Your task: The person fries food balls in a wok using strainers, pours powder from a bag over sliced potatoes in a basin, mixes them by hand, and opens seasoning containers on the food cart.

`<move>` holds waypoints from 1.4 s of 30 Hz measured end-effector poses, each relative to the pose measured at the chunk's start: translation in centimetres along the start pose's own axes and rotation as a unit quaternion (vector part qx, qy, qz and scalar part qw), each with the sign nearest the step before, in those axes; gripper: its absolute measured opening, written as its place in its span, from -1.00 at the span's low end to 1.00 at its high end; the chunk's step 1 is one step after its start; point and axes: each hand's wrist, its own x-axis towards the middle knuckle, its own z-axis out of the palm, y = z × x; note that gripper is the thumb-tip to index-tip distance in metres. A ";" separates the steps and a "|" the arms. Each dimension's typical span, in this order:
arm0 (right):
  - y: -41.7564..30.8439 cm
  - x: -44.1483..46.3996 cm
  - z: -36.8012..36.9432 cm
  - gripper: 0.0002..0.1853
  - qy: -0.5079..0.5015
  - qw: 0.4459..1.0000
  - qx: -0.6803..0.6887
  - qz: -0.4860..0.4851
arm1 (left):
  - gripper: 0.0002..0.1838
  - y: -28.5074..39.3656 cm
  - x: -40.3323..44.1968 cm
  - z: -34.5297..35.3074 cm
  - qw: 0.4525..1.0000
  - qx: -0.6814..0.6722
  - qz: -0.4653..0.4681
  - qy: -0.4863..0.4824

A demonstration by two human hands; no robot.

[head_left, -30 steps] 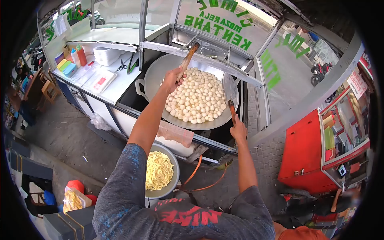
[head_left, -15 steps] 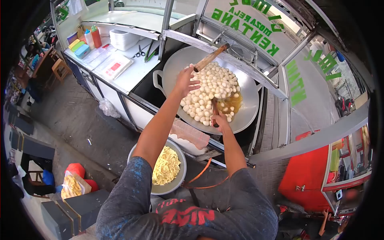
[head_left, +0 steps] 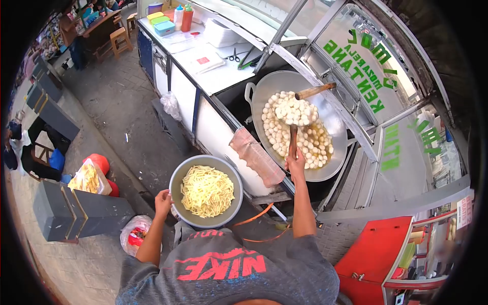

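In my right hand is the wooden handle of a skimmer, heaped with pale round balls above the large metal wok. More balls lie in yellowish oil in the wok. A second wooden handle leans across the wok's far side, with no hand on it; its lower end is hidden. My left hand grips the left rim of a grey basin, which holds cut potato sticks.
A cart counter bears bottles, scissors and white containers. A pink cloth hangs on the cart's edge. Grey blocks, an orange hose and a red cabinet stand around. A person is far left.
My left hand has let go of the second wooden handle and moved down to the basin's rim. The skimmer in my right hand has scooped up a heap of balls. The view has turned leftward.
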 end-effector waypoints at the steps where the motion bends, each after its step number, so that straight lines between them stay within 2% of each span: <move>1: -0.6 -0.5 -0.1 -0.32 0.000 1.000 -0.026 -0.012 | -0.68 -3.0 0.0 -2.3 0.998 0.044 -0.016 0.034; 3: -1.0 -2.3 -0.2 -0.24 0.018 0.995 -0.099 -0.027 | -0.68 -8.3 0.2 -6.0 0.992 0.076 -0.072 0.069; 4: -0.7 -3.7 -0.3 -0.23 0.058 0.974 -0.202 -0.083 | -0.70 -10.5 -0.3 -7.9 0.989 0.085 -0.089 0.078; 6: 0.1 -6.6 -1.7 -0.21 0.135 0.883 -0.409 -0.190 | -0.74 -14.4 -1.5 -10.0 0.983 0.098 -0.127 0.089; 9: -4.9 -12.1 -2.1 -0.22 0.136 0.883 -0.449 0.002 | -0.74 -17.5 -3.5 -11.5 0.949 0.221 -0.223 0.030; 10: -4.1 -12.4 -3.7 -0.23 0.152 0.865 -0.478 -0.020 | -0.73 -18.4 -3.8 -11.8 0.950 0.221 -0.222 0.013; 12: -5.6 -12.4 -6.3 -0.22 0.152 0.842 -0.518 0.006 | -0.73 -19.0 -4.2 -11.1 0.950 0.224 -0.218 -0.026; 14: -6.5 -11.1 -9.0 -0.23 0.162 0.803 -0.571 0.057 | -0.73 -18.4 -4.3 -9.8 0.959 0.191 -0.208 -0.024; 17: -4.7 -7.9 -14.4 -0.22 0.182 0.760 -0.623 0.040 | -0.72 -18.7 -4.7 -8.5 0.972 0.129 -0.194 -0.020; 20: -5.7 -6.0 -16.0 -0.19 0.153 0.753 -0.634 0.090 | -0.71 -18.4 -6.0 -9.7 0.971 0.097 -0.219 0.016; 22: -4.4 -4.5 -16.2 -0.20 0.097 0.745 -0.649 0.121 | -0.72 -18.9 -8.5 -10.9 0.969 0.079 -0.233 0.031; 25: 0.5 -1.6 -13.2 -0.24 0.085 0.804 -0.585 0.063 | -0.78 -21.1 -12.6 -13.2 0.953 0.068 -0.287 0.066; 26: 1.7 0.0 -11.6 -0.27 0.080 0.826 -0.554 0.062 | -0.81 -22.2 -13.8 -14.0 0.951 0.057 -0.294 0.072; 27: 3.2 2.4 -10.1 -0.30 0.057 0.873 -0.473 0.106 | -0.82 -22.6 -14.8 -14.4 0.951 0.082 -0.292 0.066; 28: 5.1 4.1 -7.9 -0.30 0.091 0.912 -0.394 0.064 | -0.84 -22.8 -16.0 -14.6 0.949 0.108 -0.290 0.059; 29: 7.3 7.0 -5.8 -0.31 0.118 0.924 -0.355 0.078 | -0.85 -22.7 -16.6 -14.7 0.947 0.132 -0.287 0.054; 30: 11.5 11.0 -4.5 -0.37 0.130 0.950 -0.270 0.089 | -0.85 -22.0 -16.7 -14.4 0.946 0.144 -0.284 0.060; 31: 11.1 11.6 -1.7 -0.50 0.114 0.983 -0.044 0.137 | -0.86 -21.2 -16.9 -14.1 0.945 0.155 -0.281 0.066; 32: 12.4 13.5 -0.4 -0.64 0.064 0.983 0.067 0.160 | -0.86 -20.9 -17.4 -13.4 0.944 0.163 -0.280 0.071; 34: 7.4 12.2 3.9 -0.79 0.051 0.964 0.186 0.185 | -0.83 -21.9 -15.6 -12.8 0.955 0.138 -0.257 0.051; 36: 4.8 11.5 4.3 -0.83 0.000 0.969 0.203 0.141 | -0.81 -19.9 -13.7 -12.2 0.957 0.138 -0.249 0.049; 38: 3.7 10.9 2.8 -0.83 -0.025 0.970 0.209 0.121 | -0.78 -16.9 -11.7 -10.7 0.970 0.134 -0.201 0.038; 42: 1.8 4.9 0.7 -0.63 -0.038 0.988 0.145 0.045 | -0.69 -14.4 -8.0 -8.8 0.983 0.119 -0.138 0.007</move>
